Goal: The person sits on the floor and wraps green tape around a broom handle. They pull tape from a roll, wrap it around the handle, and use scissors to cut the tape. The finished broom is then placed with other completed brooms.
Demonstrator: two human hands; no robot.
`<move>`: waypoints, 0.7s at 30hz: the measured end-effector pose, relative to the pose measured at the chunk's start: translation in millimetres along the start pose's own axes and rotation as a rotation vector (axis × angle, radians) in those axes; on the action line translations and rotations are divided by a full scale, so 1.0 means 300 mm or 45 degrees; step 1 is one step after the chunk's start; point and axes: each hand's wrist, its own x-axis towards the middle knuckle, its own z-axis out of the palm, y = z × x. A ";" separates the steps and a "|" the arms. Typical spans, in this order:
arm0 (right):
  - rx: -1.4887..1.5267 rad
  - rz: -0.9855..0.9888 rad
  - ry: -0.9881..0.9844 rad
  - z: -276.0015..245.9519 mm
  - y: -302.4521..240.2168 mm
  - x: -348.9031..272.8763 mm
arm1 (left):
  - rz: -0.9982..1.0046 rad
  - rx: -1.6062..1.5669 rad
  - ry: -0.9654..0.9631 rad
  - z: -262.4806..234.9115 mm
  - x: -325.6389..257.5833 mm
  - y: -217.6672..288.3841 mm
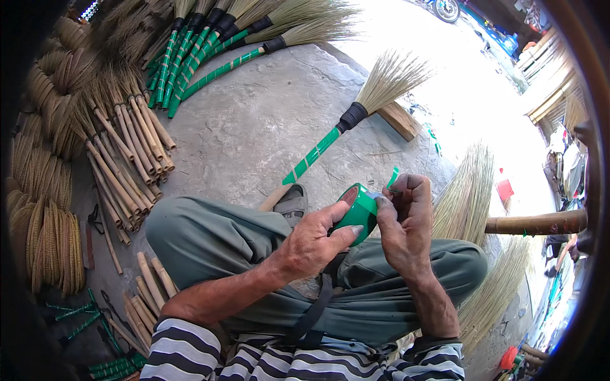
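Above my crossed legs, my left hand (318, 238) grips a roll of green tape (364, 219), thumb and fingers on its side and inside its core. My right hand (408, 222) is closed at the roll's right side, fingertips pinched near the tape's loose end. A short curl of green tape (393, 176) sticks up by those fingers. Just beyond my hands lies a broom (314, 155) with a black-bound neck, its bamboo handle partly wound in green tape. The bare end of that handle rests by my foot (292, 202).
Several green-handled brooms (203, 57) lie at the far left. Below them are bundled bamboo-handled brooms (130, 162) and coils of braided fibre (51, 241). A wooden block (401, 120) sits behind the broom. Loose bristles (467, 190) and a horizontal pole (537, 223) are at right.
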 end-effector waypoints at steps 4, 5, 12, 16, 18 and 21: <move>-0.101 -0.047 -0.001 -0.018 -0.018 -0.010 | -0.017 0.034 0.017 0.019 -0.005 0.008; -0.093 -0.059 0.006 -0.013 -0.017 -0.006 | -0.062 0.049 0.030 0.014 -0.004 0.010; -0.066 -0.010 0.012 -0.015 -0.018 0.001 | 0.063 0.206 0.132 0.028 -0.020 -0.009; -0.042 -0.007 0.031 -0.027 -0.008 0.014 | 0.174 0.188 0.161 0.050 -0.026 -0.037; -0.021 -0.006 0.016 -0.029 -0.008 0.012 | 0.168 0.058 0.190 0.056 -0.021 -0.047; 0.017 -0.032 -0.015 -0.027 -0.017 0.002 | 0.080 -0.119 0.172 0.041 -0.020 -0.048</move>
